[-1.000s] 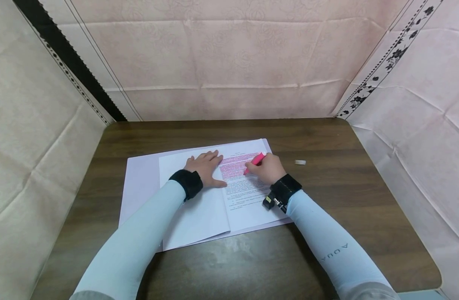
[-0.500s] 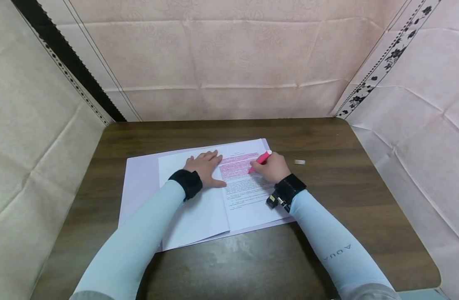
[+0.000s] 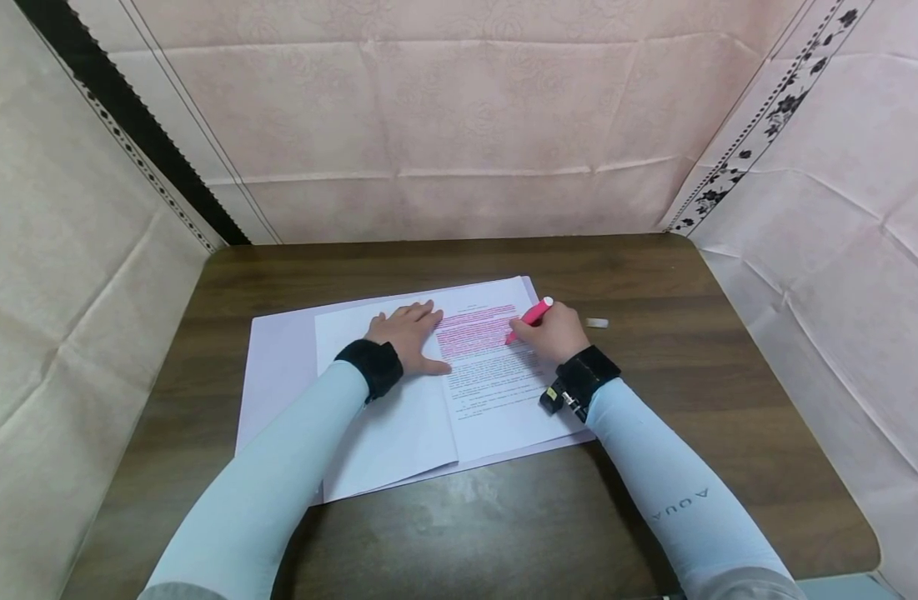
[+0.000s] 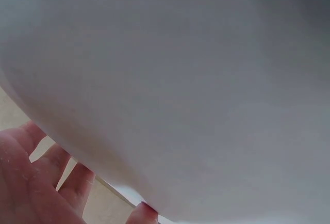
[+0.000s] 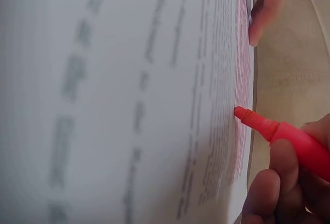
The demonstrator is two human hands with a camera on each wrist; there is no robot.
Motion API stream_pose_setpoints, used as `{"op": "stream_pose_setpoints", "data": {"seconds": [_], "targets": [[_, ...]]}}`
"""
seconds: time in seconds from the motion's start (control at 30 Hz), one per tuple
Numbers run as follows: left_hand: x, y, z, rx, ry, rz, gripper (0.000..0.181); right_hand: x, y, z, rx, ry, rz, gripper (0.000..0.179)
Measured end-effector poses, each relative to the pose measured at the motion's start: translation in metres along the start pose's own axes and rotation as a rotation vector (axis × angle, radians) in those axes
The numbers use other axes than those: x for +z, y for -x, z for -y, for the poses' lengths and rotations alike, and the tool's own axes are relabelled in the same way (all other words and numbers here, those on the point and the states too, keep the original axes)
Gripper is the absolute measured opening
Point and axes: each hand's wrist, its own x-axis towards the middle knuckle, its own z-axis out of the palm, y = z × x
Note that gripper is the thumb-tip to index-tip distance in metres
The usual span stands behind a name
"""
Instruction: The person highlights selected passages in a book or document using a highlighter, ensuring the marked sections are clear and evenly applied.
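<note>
A pink highlighter is pinched in my right hand, its tip down at the printed page. In the right wrist view the chisel tip of the highlighter meets the lines of text at the edge of the pink-marked rows. Pink strokes cover the upper lines; the lower lines are plain black print. My left hand lies flat with spread fingers on the blank left page, near the fold. The left wrist view shows the fingers along the paper's edge.
The pages lie in an open pale lilac folder on a brown wooden table. A small whitish cap-like piece lies right of the folder. Pale cloth hangs behind and at both sides.
My right hand has slid to the right with the highlighter, its tip travelling along a text line. The left hand has stayed in place on the page.
</note>
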Motion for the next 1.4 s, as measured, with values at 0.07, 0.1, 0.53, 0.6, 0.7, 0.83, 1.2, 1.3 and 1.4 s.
{"op": "stream_pose_setpoints", "data": {"seconds": [0.07, 0.1, 0.53, 0.6, 0.7, 0.83, 1.2, 1.3, 1.4], "targets": [[-0.001, 0.001, -0.001, -0.001, 0.001, 0.0, 0.117, -0.001, -0.001, -0.001, 0.003, 0.006, -0.003, 0.041], [-0.002, 0.002, -0.001, -0.003, 0.001, 0.0, 0.117, -0.002, -0.001, -0.001, 0.002, 0.009, -0.004, 0.041], [0.001, 0.001, 0.001, -0.007, -0.002, 0.002, 0.118, -0.008, -0.011, -0.011, 0.027, 0.001, 0.0, 0.038], [0.001, 0.001, 0.001, -0.006, 0.001, 0.001, 0.118, -0.01, -0.011, -0.012, 0.023, 0.009, -0.006, 0.038], [0.001, 0.002, 0.001, -0.005, 0.005, -0.004, 0.118, -0.013, -0.009, -0.013, 0.017, 0.012, -0.017, 0.038], [0.002, 0.001, 0.002, -0.005, 0.005, -0.009, 0.118, -0.016, -0.007, -0.015, 0.009, 0.015, -0.036, 0.037], [0.001, 0.002, 0.001, -0.008, 0.007, -0.005, 0.118, -0.022, -0.007, -0.019, 0.021, 0.035, -0.059, 0.035], [-0.001, 0.002, -0.001, -0.007, 0.009, -0.001, 0.118, -0.023, -0.006, -0.019, 0.022, 0.039, -0.062, 0.035], [-0.001, 0.001, -0.001, -0.007, 0.008, -0.003, 0.118, -0.022, -0.004, -0.015, 0.012, 0.055, -0.066, 0.035]]}}
